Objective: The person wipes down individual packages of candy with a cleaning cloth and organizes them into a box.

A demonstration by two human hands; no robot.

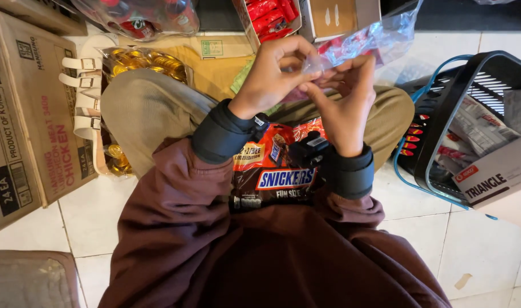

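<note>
My left hand (272, 74) and my right hand (343, 100) are raised together over my lap. Both pinch the edge of a clear plastic bag (374, 40) with red wrapped sweets inside. The bag stretches up and to the right from my fingers. On my lap below the hands lies a brown and orange bag of candy bars (275, 171), partly covered by my wrists and dark cuffs.
A cardboard box (26, 108) stands at the left. A bag of gold foil coins (146, 63) lies by my left knee. A black shopping basket (471, 114) with packages sits at the right. An open box of red packets (269, 17) lies ahead.
</note>
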